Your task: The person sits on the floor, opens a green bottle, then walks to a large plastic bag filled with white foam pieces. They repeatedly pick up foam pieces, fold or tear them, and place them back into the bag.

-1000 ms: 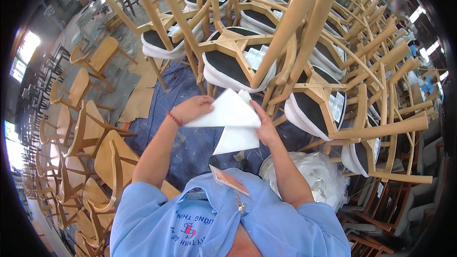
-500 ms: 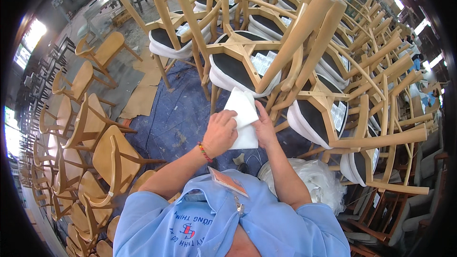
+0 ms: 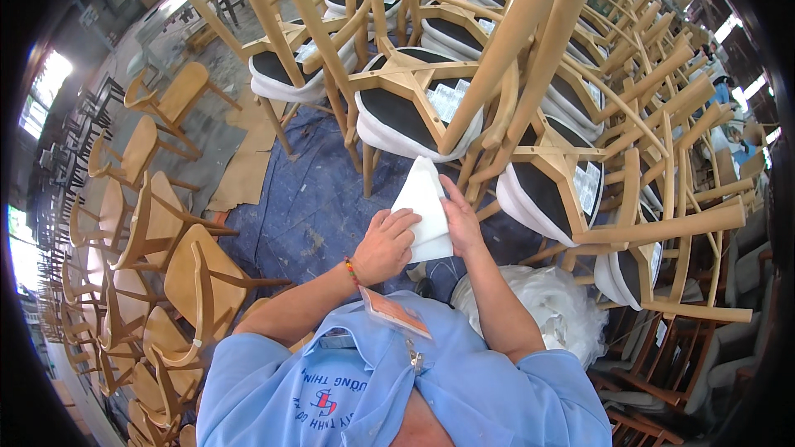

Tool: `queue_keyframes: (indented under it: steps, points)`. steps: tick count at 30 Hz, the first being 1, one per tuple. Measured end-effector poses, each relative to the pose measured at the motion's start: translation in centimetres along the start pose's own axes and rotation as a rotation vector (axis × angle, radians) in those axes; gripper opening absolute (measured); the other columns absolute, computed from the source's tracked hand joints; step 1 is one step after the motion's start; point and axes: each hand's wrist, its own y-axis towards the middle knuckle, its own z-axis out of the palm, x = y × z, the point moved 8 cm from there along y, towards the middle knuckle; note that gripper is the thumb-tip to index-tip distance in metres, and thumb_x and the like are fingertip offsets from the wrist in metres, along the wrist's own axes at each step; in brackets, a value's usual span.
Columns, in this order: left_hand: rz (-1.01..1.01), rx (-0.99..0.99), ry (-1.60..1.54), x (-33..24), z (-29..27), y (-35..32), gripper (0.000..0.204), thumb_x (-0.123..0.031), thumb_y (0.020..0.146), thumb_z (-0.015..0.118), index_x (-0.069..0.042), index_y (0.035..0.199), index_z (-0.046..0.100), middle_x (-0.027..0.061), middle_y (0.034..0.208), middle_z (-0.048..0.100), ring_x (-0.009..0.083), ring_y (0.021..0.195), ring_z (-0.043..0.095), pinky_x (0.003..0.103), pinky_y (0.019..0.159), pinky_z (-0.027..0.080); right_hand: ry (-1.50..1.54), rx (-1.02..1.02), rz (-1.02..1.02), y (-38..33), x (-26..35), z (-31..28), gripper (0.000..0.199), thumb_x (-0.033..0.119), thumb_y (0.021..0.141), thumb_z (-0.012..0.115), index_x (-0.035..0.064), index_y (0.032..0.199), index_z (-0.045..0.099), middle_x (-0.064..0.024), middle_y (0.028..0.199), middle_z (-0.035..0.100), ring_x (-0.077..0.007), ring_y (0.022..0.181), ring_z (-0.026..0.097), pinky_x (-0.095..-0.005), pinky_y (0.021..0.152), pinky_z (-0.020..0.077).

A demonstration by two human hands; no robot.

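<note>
A folded white sheet (image 3: 423, 199), soft-looking like thin foam or cloth, is held up in front of my body, its narrower end pointing away from me. My left hand (image 3: 387, 247) presses bent fingers onto its left side. Along the opposite edge, my right hand (image 3: 460, 219) grips the sheet, the thumb side toward it; part of those fingers is hidden behind the sheet. Just beyond stands an upturned wooden chair (image 3: 418, 108) with a white-wrapped seat and dark underside, not touched by either hand.
More upturned chairs with raised legs (image 3: 530, 50) crowd ahead and to the right. Rows of upright wooden chairs (image 3: 199, 269) stand at left. Crumpled clear plastic film (image 3: 538, 310) lies by my right side. Blue sheeting (image 3: 306, 174) and flat cardboard (image 3: 248, 157) cover the floor.
The sheet's upper part has turned into a narrower, pointed shape, and its lower part hangs less far down. Both hands stay on it, the left shifted slightly lower.
</note>
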Motion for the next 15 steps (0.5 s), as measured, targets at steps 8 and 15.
queue_keyframes:
  steps: [8, 15]
  points:
    - [-0.005, 0.038, -0.095, 0.3, -0.5, 0.2, 0.020, -0.010, 0.081, 0.068, -0.002, 0.096, 0.058, 0.0169, 0.135, 0.054, 0.0284, 0.133, 0.046, 0.051, 0.108, 0.035, -0.007, 0.093, -0.006, -1.5, 0.6, 0.4, 0.071, 0.003, 0.091, 0.063, 0.0045, 0.153, 0.030, -0.0128, 0.126, 0.063, -0.0150, 0.109, 0.061, -0.0287, 0.094, 0.0482]
    - [-0.641, -0.197, -0.709, 7.6, 1.5, -0.4, 0.051, -0.017, 0.098, 0.059, 0.004, 0.142, 0.041, 0.0224, 0.136, 0.055, 0.0307, 0.128, 0.053, 0.035, 0.107, 0.040, -0.153, 0.172, -0.015, -2.8, 1.0, 2.1, 0.070, 0.000, 0.091, 0.061, 0.0024, 0.153, 0.029, -0.0136, 0.130, 0.061, -0.0167, 0.114, 0.059, -0.0296, 0.098, 0.0462]
